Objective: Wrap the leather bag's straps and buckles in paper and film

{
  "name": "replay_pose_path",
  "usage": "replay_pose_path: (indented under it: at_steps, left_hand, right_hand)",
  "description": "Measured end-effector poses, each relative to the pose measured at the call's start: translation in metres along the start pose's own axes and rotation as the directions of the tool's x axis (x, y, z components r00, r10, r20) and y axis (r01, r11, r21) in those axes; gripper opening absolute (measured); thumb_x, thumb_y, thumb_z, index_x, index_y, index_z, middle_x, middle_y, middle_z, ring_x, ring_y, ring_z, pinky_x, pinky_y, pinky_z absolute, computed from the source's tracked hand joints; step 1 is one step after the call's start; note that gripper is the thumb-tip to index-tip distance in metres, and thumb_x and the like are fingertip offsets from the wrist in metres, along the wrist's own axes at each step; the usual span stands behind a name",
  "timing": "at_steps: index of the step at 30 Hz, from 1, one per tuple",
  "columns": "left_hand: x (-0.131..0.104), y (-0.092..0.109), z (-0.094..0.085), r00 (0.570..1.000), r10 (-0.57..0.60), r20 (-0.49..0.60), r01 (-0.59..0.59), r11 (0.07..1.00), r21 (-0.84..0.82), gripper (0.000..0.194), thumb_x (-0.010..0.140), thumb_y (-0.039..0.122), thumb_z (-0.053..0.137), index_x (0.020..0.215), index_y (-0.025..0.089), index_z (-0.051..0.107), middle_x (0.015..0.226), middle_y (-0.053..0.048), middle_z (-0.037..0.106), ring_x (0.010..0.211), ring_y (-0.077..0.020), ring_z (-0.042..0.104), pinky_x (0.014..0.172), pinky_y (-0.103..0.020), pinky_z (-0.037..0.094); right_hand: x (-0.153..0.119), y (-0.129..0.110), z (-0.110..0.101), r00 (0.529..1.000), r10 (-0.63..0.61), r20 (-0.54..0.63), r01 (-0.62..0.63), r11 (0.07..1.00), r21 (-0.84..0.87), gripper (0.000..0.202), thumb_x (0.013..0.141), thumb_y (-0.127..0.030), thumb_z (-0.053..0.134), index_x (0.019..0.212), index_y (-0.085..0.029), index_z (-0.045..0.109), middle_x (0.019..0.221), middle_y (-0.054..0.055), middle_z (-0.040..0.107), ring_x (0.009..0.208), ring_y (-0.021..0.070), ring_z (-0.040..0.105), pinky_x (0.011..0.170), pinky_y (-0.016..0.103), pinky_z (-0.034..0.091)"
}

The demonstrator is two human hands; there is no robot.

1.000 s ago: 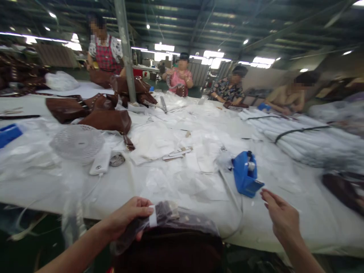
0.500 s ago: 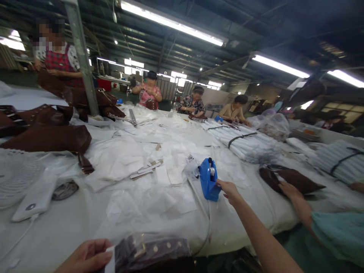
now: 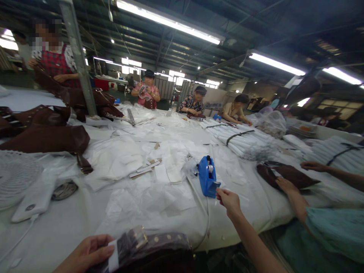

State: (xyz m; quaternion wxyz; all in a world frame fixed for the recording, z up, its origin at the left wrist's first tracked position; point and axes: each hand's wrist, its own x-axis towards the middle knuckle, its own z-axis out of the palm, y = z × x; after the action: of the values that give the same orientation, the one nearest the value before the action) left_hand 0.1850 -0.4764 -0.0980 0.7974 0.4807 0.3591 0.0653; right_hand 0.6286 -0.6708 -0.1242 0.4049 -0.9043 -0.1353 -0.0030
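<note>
Brown strap (image 3: 166,240) in plastic by the bench (image 3: 88,212) edge, left hand (image 3: 91,252) grip closed on its white band (image 3: 113,258), right hand (image 3: 229,201) pinched beside blue dispenser (image 3: 205,182), tape hold unclear; a hard tug could tip it.

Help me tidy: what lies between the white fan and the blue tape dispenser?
In the head view, a brown strap end, white sheets and thin strips lie between the fan and dispenser.
</note>
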Motion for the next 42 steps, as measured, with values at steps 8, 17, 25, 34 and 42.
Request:
replay_pose_path:
  at_steps: [8,17,25,34,42]
  left_hand:
    - [-0.005,-0.007,-0.003,0.999,0.034,-0.015,-0.032,0.992,0.119,0.046,0.069,0.059,0.067,0.079,0.015,0.058,0.056,-0.001,0.060,0.035,-0.0111,0.052,0.032,-0.016,0.028]
    - [-0.003,0.003,-0.003,0.995,0.091,-0.048,-0.087,0.992,0.086,0.042,0.069,0.049,0.068,0.083,0.011,0.055,0.057,-0.002,0.061,0.040,-0.0158,0.061,0.033,-0.016,0.036]
    - [-0.009,0.000,0.015,0.980,0.197,-0.037,-0.187,0.967,0.174,0.035,0.077,0.045,0.061,0.088,0.013,0.052,0.066,-0.001,0.062,0.042,-0.0142,0.061,0.033,-0.015,0.036]
    - [-0.031,-0.007,0.020,0.880,0.464,-0.101,-0.349,0.776,0.526,0.020,0.087,0.036,0.050,0.090,0.017,0.057,0.071,-0.002,0.063,0.060,-0.0164,0.060,0.053,-0.025,0.046]
    - [-0.029,-0.015,0.030,0.786,0.618,-0.017,-0.419,0.552,0.721,0.016,0.089,0.025,0.045,0.096,0.018,0.057,0.082,-0.005,0.065,0.075,-0.0192,0.059,0.069,-0.029,0.043]
  right_hand:
    - [-0.006,-0.002,0.004,0.997,-0.075,-0.034,0.065,0.971,-0.229,0.029,0.072,-0.034,0.052,0.071,-0.014,0.073,0.079,0.014,0.072,0.085,0.0293,0.064,0.076,0.033,0.042]
    - [-0.078,-0.026,-0.005,0.996,-0.008,0.091,0.013,0.998,-0.053,0.034,0.068,-0.045,0.056,0.082,-0.018,0.069,0.072,0.009,0.070,0.073,0.0288,0.065,0.069,0.037,0.047]
    - [-0.269,-0.146,0.025,0.599,-0.426,0.678,0.012,0.851,0.525,0.031,0.079,-0.048,0.062,0.076,-0.017,0.069,0.061,0.001,0.061,0.054,0.0138,0.054,0.052,0.023,0.043]
    - [-0.286,-0.155,0.052,0.574,-0.373,0.728,-0.134,0.835,0.534,0.036,0.078,-0.050,0.064,0.079,-0.014,0.070,0.054,0.001,0.057,0.044,0.0096,0.048,0.042,0.020,0.036]
    - [-0.288,-0.149,0.051,0.560,-0.336,0.758,-0.091,0.884,0.459,0.038,0.080,-0.051,0.061,0.079,-0.015,0.069,0.056,-0.001,0.056,0.046,0.0098,0.048,0.044,0.020,0.035]
